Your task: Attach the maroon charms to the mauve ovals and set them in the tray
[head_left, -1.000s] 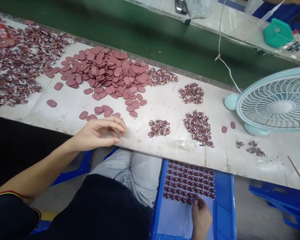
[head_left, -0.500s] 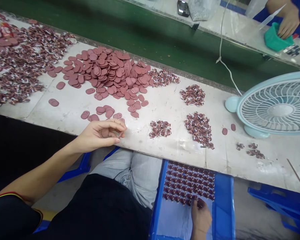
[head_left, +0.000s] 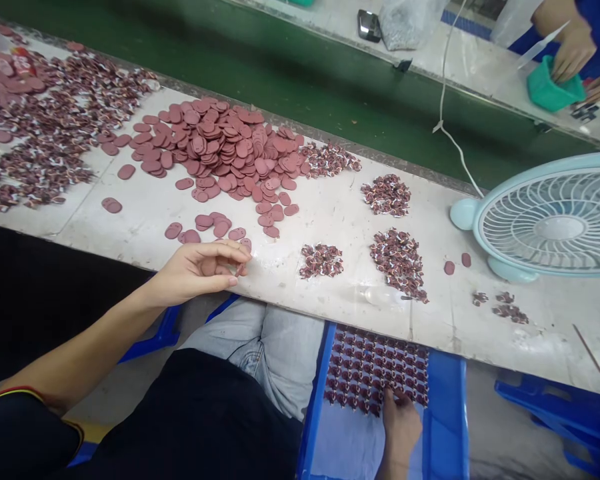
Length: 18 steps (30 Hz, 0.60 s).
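Note:
My left hand (head_left: pixel 207 268) hovers at the table's near edge, fingers curled in a pinch around a small reddish piece (head_left: pixel 239 269), mostly hidden by the fingertips. My right hand (head_left: pixel 401 423) is down in a blue tray (head_left: pixel 447 413) below the table edge. Its thumb and fingers close around a dark brown piece at the near end of the rows of small brown parts (head_left: pixel 360 367); the fingers partly hide it. These rows lie on a pale sheet (head_left: pixel 347 440). Flat reddish-brown ovals (head_left: pixel 220 143) form a heap beyond my left hand.
Small piles of brown-and-white parts (head_left: pixel 397 260) dot the white table (head_left: pixel 330 213). A larger mass of them (head_left: pixel 45 143) covers the left. A light blue fan (head_left: pixel 555 220) stands at right. Across the green gap, a co-worker's hand reaches into a green bowl (head_left: pixel 555 90).
My right hand has shifted slightly up within the tray, and its fingers now press closer against the rows. My left hand keeps its pinch. The view has tilted slightly.

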Tool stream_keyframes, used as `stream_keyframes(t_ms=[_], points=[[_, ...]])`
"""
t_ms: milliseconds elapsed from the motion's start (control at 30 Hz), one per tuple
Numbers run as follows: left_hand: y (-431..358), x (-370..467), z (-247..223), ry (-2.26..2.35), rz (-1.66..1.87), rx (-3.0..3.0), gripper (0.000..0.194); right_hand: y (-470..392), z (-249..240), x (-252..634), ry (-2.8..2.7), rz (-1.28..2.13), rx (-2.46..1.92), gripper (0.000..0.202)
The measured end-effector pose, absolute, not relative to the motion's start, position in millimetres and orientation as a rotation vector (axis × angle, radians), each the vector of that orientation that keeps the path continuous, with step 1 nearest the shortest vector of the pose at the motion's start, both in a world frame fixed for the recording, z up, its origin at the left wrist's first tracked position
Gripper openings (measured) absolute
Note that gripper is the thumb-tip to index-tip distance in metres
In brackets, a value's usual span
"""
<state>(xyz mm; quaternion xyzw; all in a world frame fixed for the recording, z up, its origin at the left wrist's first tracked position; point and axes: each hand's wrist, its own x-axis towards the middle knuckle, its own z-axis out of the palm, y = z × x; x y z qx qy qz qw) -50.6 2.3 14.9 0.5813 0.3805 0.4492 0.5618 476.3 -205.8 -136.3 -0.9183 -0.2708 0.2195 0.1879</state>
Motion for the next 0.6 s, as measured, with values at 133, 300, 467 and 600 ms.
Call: stream_keyframes(t_ms=[133,300,467,600], points=[[3,-51,14,0.907,1.052,1.362,0.033,-211,-137,478,-0.833,0.600,-2.654,0.026],[5,-50,13,0.893,1.051,1.365,0.033,-214,-139,479,-0.863,0.616,-2.685,0.026],[4,-53,12,0.893,1.059,1.341,0.033,-209,-131,474,-0.748,0.658,-2.668,0.025],[1,-56,11,0.880,1.089,1.225,0.035,-195,-100,461,-0.538,0.634,-2.502,0.026]])
